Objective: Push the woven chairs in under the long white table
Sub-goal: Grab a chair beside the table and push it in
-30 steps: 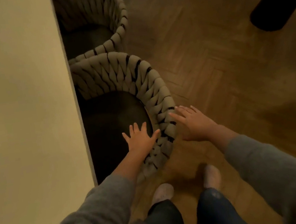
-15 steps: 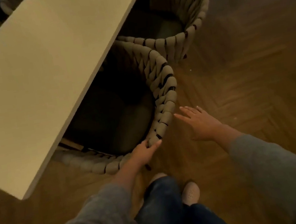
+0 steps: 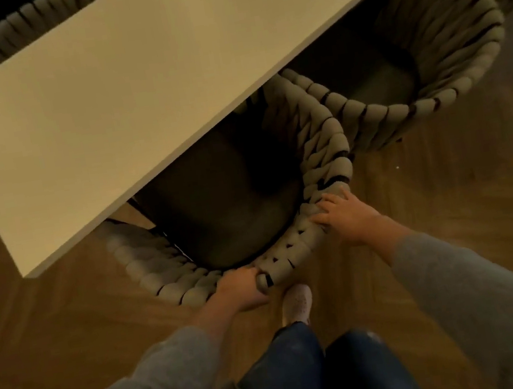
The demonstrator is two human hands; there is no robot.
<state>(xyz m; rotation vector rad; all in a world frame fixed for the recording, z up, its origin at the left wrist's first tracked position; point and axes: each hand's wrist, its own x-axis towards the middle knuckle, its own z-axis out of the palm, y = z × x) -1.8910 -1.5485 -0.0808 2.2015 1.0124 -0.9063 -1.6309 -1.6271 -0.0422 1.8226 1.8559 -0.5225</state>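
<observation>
Left hand [image 3: 240, 289] grips rim of chunky beige woven chair [image 3: 325, 149].

The right hand [image 3: 349, 218] now grasps the near chair [image 3: 325, 149] at its rim.
</observation>
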